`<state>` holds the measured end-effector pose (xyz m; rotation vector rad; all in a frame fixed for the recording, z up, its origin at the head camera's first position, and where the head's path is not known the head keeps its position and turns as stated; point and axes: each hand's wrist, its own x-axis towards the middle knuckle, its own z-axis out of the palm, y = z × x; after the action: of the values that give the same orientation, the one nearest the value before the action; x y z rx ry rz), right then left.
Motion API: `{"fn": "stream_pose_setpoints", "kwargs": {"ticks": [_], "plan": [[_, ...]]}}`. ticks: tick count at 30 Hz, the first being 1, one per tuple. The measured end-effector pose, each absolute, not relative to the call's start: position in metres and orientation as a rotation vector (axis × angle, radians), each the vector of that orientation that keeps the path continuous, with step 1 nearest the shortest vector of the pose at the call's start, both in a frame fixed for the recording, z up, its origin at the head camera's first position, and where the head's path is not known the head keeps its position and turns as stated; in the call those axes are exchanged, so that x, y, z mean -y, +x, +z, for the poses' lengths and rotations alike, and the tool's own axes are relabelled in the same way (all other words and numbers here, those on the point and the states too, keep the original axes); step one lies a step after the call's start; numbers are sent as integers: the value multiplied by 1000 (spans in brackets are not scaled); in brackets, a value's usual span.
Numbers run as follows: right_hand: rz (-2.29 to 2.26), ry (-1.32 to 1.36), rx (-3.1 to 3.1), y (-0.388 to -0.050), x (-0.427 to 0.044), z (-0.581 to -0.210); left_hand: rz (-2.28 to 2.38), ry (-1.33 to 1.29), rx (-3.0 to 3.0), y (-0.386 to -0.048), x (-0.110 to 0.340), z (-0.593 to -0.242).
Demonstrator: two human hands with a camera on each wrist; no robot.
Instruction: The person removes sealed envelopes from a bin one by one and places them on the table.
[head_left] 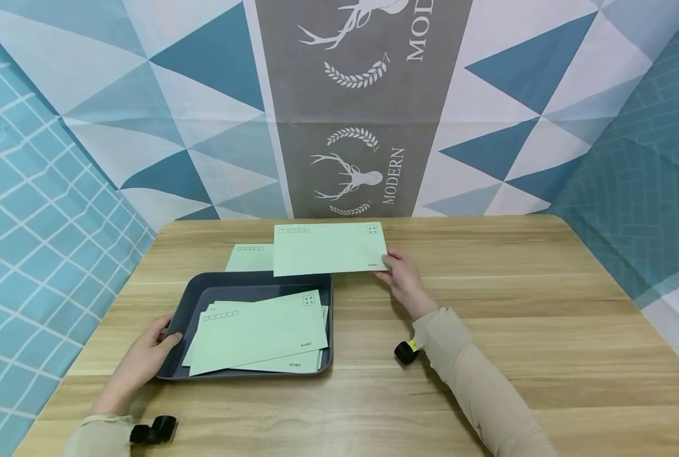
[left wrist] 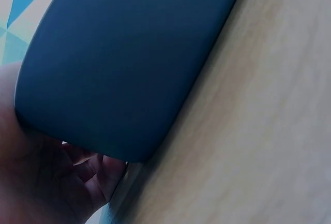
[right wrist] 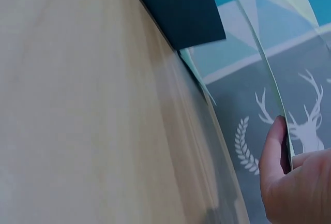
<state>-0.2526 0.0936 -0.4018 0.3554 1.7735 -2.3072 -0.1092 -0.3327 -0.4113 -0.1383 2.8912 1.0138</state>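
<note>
A dark blue-grey tray (head_left: pixel 202 289) stands on the left part of the table with several pale green envelopes (head_left: pixel 259 333) piled loosely inside. My left hand (head_left: pixel 147 352) grips the tray's left wall, thumb over the rim; in the left wrist view its fingers curl by the tray's outer wall (left wrist: pixel 119 69). Behind the tray, my right hand (head_left: pixel 404 276) pinches one pale green envelope (head_left: pixel 328 247) by its lower right corner and holds it up off the table. The right wrist view shows that envelope (right wrist: pixel 269 69) edge-on between thumb and fingers. Another envelope (head_left: pixel 250 257) lies behind the tray, partly hidden.
The wooden table (head_left: pixel 516 330) stretches out to the right of the tray. A patterned cloth wall (head_left: pixel 362 127) rises along its back edge, and a blue tile-patterned one (head_left: pixel 30 254) stands on the left. A small black wrist camera (head_left: pixel 406 352) sits by the right cuff.
</note>
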Motion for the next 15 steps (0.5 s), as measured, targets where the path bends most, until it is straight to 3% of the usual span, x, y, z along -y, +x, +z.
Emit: {"fn": "stream_pose_setpoints", "kwargs": {"ticks": [15], "plan": [[-2423, 466, -1562, -276, -132, -388, 1002, -105, -2910, -109, 333, -412]]}}
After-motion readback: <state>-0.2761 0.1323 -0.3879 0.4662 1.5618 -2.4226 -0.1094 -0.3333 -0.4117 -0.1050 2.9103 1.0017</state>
